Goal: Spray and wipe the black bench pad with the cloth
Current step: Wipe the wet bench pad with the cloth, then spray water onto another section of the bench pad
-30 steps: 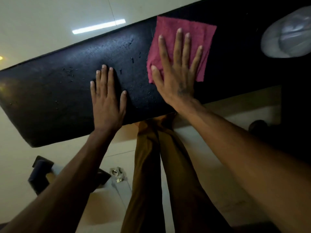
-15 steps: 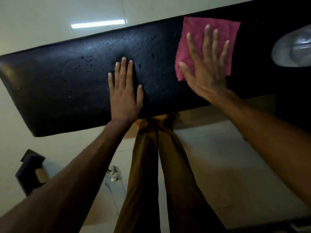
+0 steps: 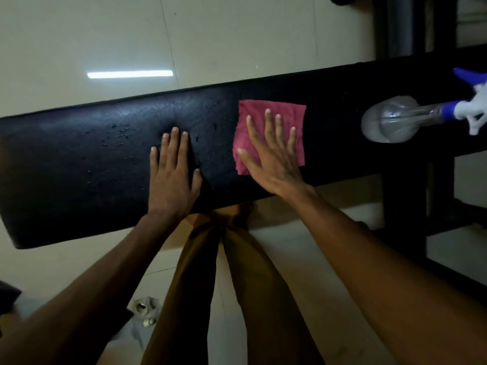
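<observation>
The long black bench pad (image 3: 79, 180) runs across the view from left to right, with spray droplets scattered on its middle. A square pink cloth (image 3: 274, 111) lies flat on the pad right of centre. My right hand (image 3: 271, 159) presses flat on the cloth with fingers spread. My left hand (image 3: 172, 175) rests flat on the bare pad just left of the cloth, holding nothing. A clear spray bottle (image 3: 395, 122) with a blue and white trigger head lies on its side on the pad's right end.
Pale floor tiles (image 3: 237, 35) surround the bench. A dark metal frame (image 3: 411, 201) stands at the right. My brown trouser legs (image 3: 224, 285) are below the pad. A small crumpled item (image 3: 145, 309) lies on the floor at bottom left.
The view shifted so the spray bottle's head now shows at the right. My right hand has slid the cloth slightly along the pad. The left hand stays flat.
</observation>
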The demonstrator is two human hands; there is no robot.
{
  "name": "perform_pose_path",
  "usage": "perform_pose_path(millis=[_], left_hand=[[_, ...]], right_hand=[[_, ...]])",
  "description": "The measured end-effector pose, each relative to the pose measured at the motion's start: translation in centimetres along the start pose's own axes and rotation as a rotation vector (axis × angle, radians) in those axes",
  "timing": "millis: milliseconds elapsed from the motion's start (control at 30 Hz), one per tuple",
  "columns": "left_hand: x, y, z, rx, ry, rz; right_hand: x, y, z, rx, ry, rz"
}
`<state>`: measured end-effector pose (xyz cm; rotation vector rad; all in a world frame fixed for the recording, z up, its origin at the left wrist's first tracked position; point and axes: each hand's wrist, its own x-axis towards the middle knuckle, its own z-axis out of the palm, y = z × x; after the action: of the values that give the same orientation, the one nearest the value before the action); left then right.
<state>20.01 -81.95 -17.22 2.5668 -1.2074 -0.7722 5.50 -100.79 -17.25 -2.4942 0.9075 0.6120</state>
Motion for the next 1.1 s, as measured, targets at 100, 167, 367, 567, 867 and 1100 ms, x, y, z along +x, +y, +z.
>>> perform_pose_path(millis=[100,167,367,567,867,1100], left_hand=[[0.2,0.5,-0.4,-0.032,-0.003,-0.038],[0.4,1.2,-1.0,-0.070,0.014,-0.061],[1.6,7.8,-1.8,-0.147,0.094,0.133],[3.7,18.5,1.4,-0.158,0.013,0.291],[7.4,28.7,9.7,-0.013,-0.010,0.198],[7.2,29.3,11.3,0.052,0.012,0.113]], right_hand=[[0.3,-0.9,-0.4,0.099,0.014,0.003],[-0.8,-0.1,-1.6,0.232,0.035,-0.010],[-8.8,4.7,-3.4,0.894,0.443,0.382],[-12.9,14.6,-6.3,1.039,0.773,0.658],[-5.9,23.2,-13.1,0.812,0.832,-0.024],[-4.3,21.7,-14.6,0.915,0.795,-0.114]])
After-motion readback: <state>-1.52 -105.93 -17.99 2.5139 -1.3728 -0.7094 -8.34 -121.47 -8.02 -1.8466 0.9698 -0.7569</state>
